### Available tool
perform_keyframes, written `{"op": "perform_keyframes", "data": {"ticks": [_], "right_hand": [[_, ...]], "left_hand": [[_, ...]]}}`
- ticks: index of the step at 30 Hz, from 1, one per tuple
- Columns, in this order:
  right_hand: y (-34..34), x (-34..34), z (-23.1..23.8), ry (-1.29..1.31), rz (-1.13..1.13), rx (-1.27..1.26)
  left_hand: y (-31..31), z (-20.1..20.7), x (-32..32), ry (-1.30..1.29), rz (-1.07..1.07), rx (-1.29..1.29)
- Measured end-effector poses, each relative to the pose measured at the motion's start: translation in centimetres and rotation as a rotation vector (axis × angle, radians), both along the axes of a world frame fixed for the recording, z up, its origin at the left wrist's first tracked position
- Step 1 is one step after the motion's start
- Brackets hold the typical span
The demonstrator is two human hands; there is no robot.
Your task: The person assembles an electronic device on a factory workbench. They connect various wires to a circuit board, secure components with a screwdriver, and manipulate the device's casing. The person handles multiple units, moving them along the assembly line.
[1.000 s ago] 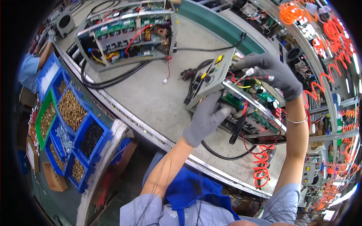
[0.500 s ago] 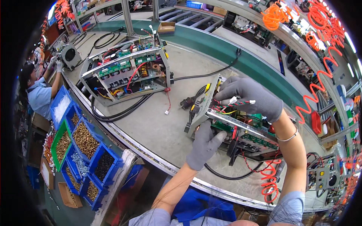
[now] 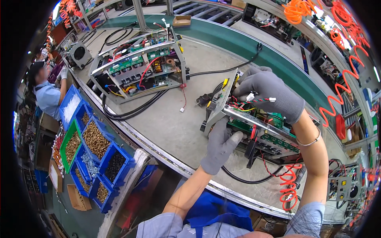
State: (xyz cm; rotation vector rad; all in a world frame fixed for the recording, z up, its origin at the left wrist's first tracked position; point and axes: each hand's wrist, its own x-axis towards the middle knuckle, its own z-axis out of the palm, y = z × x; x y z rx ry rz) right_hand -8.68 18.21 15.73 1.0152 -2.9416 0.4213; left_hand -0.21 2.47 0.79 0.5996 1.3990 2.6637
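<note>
- Left hand, open chassis's eight o'clock: grip unclear.
- Right hand, one o'clock: grip hidden; snagging the loose wires could pull them free.

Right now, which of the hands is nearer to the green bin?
Left. The left hand is right of the green bin, by the nearer open unit; the right hand is farther right, over that unit's wires.

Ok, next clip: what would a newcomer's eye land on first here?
Probably the gloved left hand and right hand, both at the open electronics unit right of center. Then the bright orange coiled hoses at upper right, and the blue bins holding small parts at lower left.
</note>
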Motion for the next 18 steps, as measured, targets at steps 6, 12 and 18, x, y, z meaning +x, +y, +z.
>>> {"op": "perform_keyframes", "data": {"ticks": [6, 12, 18], "right_hand": [[-1.3, 0.3, 0.7, -0.048, -0.016, 0.081], [-0.5, -0.4, -0.1, -0.076, 0.1, -0.031], [-0.6, -0.1, -1.1, -0.06, 0.037, -0.121]], "left_hand": [[0.4, 0.0, -0.1, 0.009, -0.029, 0.101], [0.4, -0.4, -0.3, 0.038, -0.044, 0.115], [1.0, -0.8, 0.0, 0.09, 0.07, 0.026]]}}
